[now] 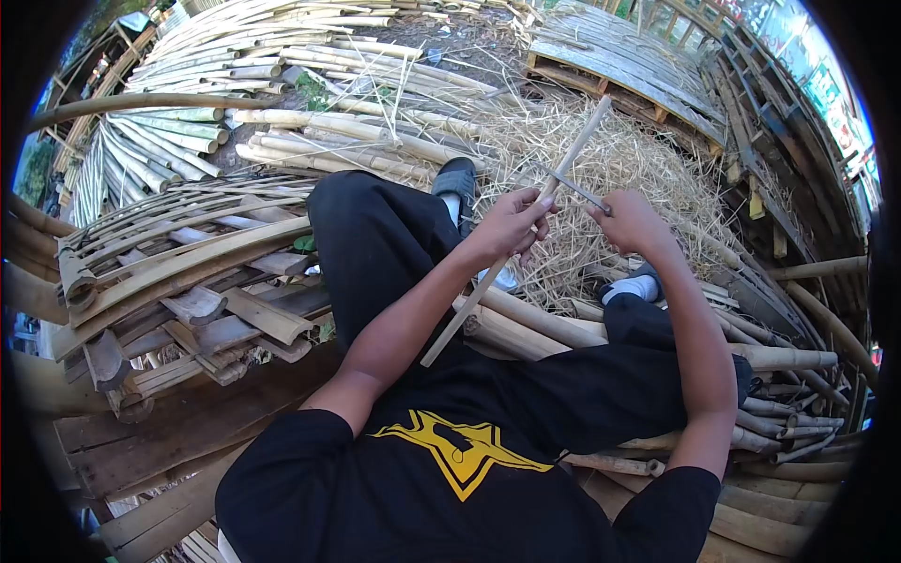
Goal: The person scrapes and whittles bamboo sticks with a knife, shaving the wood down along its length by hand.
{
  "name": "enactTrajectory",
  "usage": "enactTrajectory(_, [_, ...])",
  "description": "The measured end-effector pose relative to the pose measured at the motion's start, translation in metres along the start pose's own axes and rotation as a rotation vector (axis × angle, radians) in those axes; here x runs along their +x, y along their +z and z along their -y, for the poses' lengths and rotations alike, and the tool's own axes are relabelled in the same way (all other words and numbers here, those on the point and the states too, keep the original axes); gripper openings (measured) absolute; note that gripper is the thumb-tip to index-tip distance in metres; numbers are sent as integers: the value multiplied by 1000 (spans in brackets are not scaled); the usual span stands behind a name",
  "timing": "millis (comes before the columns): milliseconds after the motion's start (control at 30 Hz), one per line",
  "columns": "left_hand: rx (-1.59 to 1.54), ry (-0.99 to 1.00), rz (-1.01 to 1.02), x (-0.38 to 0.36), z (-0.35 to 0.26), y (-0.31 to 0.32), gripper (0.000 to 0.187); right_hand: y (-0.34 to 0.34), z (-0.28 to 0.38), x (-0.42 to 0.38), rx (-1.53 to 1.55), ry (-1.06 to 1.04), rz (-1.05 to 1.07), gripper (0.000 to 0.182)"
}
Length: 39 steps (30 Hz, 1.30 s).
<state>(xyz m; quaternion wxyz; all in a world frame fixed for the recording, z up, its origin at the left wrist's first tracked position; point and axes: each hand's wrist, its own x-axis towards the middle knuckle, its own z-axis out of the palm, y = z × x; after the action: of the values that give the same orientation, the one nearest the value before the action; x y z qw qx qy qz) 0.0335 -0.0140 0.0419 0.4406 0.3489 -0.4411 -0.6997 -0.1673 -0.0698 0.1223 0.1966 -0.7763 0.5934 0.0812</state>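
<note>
My left hand [516, 225] is closed around a long, pale bamboo strip [583, 137]. The strip slants from my lap up to the right, its far end above a heap of shavings. In my right hand [631, 222] is a knife [579, 190], gripped at its dark handle. Its narrow blade lies across the strip just above my left fingers and seems to touch it. My right fingers wrap the handle, hiding most of it.
Pale bamboo shavings [544, 141] cover the ground ahead. Cut bamboo poles [319, 122] lie in piles at the front left. Split bamboo pieces [263, 314] are stacked at my left. A wooden pallet [624, 66] lies at the back right, with stacked pallets [779, 131] beyond.
</note>
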Motion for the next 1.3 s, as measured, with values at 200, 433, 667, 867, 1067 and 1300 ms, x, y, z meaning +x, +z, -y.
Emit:
enactTrajectory(200, [-32, -4, -9, 4, 6, 3, 28, 7, -8, 8, -44, 0, -88, 40])
enactTrajectory(433, [-102, -23, -15, 3, 4, 6, 27, 4, 8, 2, 0, 65, 25, 39])
enactTrajectory(667, [-85, -24, -4, 3, 10, 0, 27, 13, 2, 10, -100, -14, -39, 40])
enactTrajectory(867, [-54, -10, -50, 6, 11, -1, 29, 17, 9, 9, -146, -18, -114, 39])
enactTrajectory(1067, [17, -27, -37, 2, 8, 1, 30, 21, 14, 14, -113, -8, -147, 36])
enactTrajectory(1300, [-15, -40, 3, 0, 11, 4, 30, 27, 17, 14, -83, -60, -153, 34])
